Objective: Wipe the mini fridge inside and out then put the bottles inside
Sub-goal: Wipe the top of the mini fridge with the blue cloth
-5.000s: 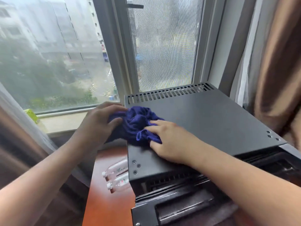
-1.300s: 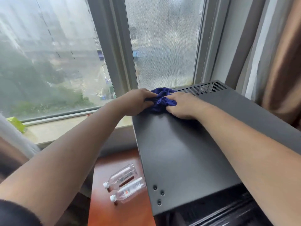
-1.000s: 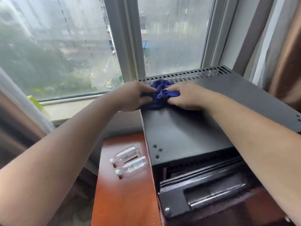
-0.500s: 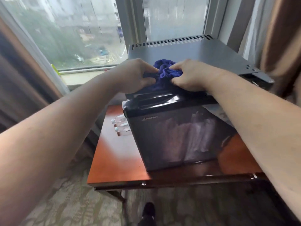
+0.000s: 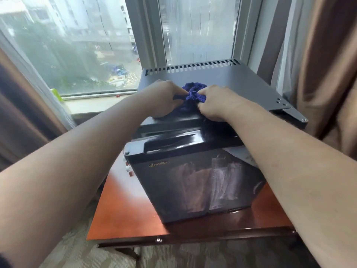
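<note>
Mini fridge [image 5: 193, 182] sits on worktop [image 5: 123, 209]; left hand [image 5: 164, 99] and right hand [image 5: 214, 103] both pinch blue cloth [image 5: 193, 92] at fridge's top front edge.

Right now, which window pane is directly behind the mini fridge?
The right pane, rising straight behind the mini fridge's slotted rear edge. The left pane stands off to its side, showing buildings and trees.
</note>
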Motion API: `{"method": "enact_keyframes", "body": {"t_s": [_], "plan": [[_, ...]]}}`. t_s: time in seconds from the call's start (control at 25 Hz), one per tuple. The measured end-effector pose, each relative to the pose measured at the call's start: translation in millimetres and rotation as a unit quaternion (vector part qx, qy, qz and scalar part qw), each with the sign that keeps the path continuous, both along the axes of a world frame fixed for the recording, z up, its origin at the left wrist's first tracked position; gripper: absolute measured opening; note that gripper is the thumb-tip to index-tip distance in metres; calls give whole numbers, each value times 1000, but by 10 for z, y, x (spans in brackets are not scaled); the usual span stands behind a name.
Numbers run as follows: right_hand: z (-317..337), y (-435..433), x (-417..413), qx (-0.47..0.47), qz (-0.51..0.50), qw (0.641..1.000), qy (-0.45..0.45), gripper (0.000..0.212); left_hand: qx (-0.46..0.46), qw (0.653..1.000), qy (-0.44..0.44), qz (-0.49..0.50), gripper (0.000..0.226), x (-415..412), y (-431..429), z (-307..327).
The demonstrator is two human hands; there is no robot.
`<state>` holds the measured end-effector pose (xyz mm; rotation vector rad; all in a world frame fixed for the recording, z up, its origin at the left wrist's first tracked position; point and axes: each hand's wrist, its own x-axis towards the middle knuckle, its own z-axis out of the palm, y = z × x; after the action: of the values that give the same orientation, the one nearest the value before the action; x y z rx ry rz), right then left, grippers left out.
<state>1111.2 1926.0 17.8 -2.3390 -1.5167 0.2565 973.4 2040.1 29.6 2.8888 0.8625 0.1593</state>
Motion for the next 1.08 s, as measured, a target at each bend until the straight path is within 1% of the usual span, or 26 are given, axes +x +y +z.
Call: {"method": "enact_keyframes", "body": {"t_s": [0.12, 0.2, 0.32, 0.44, 0.52, 0.6, 0.64, 0.76, 0.88, 0.96, 1.08], "plan": [[-10, 313, 341, -9, -18, 1000, -11, 20, -19, 1000, -3, -10, 38, 382, 313, -8], [7, 533, 599, -22, -27, 999, -23, 24, -15, 999, -3, -29, 35, 659, 546, -12], [45, 914, 1036, -28, -37, 999, -23, 15, -7, 999, -12, -53, 30, 1098, 968, -8], [23, 1305, 1434, -35, -57, 997, -37, 19, -6, 998, -14, -66, 29, 1554, 1398, -68], [17, 1533, 1652, -31, -69, 995, -58, 12, -8, 998, -16, -66, 26, 1823, 1651, -94], [3, 1686, 1808, -29, -83, 994, -70, 22, 0, 998, -10, -64, 26, 2020, 1827, -94], [-10, 1742, 1879, -26, -87, 993, -72, 24, -3, 998, -11, -61, 25, 2105, 1882, -91], [-69, 1803, 1940, -10, -95, 991, -89, 15, -2, 999, -11, -49, 20, 2255, 1910, -103], [-78, 1634, 1857, -22, -90, 991, -102, 9, 4, 999, -15, -50, 20, 2213, 1762, -94], [-74, 1372, 1751, -18, -82, 992, -97, 10, 17, 998, -17, -59, 23, 2055, 1523, -59], [-33, 811, 1532, -1, -67, 995, -79, 20, 22, 996, -15, -84, 26, 1733, 1018, 18]]}}
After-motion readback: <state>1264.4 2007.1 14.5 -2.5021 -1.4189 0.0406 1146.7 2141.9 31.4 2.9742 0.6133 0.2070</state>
